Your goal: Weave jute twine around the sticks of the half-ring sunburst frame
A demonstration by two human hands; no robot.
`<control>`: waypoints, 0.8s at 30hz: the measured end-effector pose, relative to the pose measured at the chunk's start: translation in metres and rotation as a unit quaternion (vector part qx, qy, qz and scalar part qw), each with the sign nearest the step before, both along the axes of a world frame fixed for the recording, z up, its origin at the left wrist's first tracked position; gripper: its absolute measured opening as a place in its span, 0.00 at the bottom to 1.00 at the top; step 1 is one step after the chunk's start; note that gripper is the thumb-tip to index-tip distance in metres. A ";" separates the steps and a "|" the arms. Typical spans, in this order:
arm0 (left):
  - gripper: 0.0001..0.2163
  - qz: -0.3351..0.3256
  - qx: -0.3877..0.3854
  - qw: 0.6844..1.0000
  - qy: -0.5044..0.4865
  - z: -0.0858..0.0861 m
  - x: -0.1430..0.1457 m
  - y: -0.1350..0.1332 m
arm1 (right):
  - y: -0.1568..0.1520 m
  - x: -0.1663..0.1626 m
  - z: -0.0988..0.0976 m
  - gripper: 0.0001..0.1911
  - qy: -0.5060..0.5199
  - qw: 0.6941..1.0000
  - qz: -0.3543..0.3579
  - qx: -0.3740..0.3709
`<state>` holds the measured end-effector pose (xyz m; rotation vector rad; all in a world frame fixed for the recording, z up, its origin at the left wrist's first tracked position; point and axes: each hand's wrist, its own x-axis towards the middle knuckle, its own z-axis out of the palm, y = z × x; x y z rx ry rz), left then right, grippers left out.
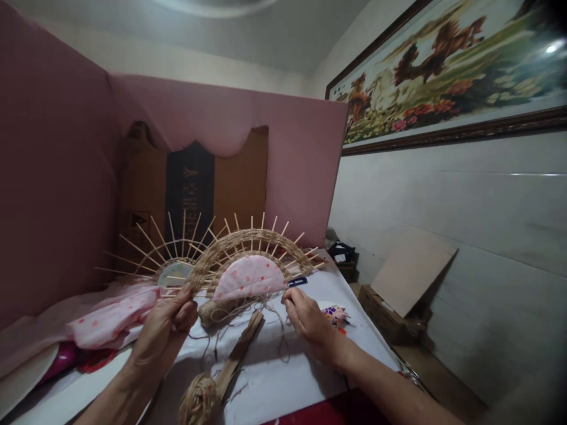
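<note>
A half-round woven fan (257, 236) of thin sticks and twine stands tilted up over the table, with a pink dotted cloth half-circle (250, 277) at its centre. My left hand (177, 313) is closed on its lower left end. Just under the cloth's right corner, my right hand (305, 316) is closed in a pinch; what its fingertips hold is hidden. Close by lies a dark blue pen (297, 282). Loose twine (281, 330) trails below the fan, beside a roll of twine (215, 311). Behind on the left is a second stick frame (175, 248) with a pale green centre.
Nearer me are a ball of raffia-like fibre (199, 401) and a flat brown strip (241, 348). Pink dotted cloth (115, 319) and red scissor-like handles (96, 360) lie left. A colourful patterned item (335, 317) sits right. Pink panels (301, 171) stand behind the white table (310, 378).
</note>
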<state>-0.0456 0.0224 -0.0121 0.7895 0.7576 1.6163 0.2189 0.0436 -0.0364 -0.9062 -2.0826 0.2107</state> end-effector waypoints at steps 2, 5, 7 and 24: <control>0.14 0.009 0.000 1.000 0.006 0.001 -0.002 0.001 | -0.002 0.002 0.004 0.08 0.042 0.998 0.001 -0.052; 0.12 0.011 -0.022 1.000 0.001 0.001 -0.005 0.004 | -0.003 0.003 0.010 0.09 0.141 0.974 0.014 -0.177; 0.12 0.016 -0.034 0.999 0.001 0.001 -0.007 0.005 | -0.002 0.003 0.012 0.10 0.231 0.922 0.063 -0.303; 0.12 0.061 -0.150 0.987 -0.022 0.008 0.005 0.002 | 0.003 0.007 0.015 0.13 0.433 0.757 0.161 -0.461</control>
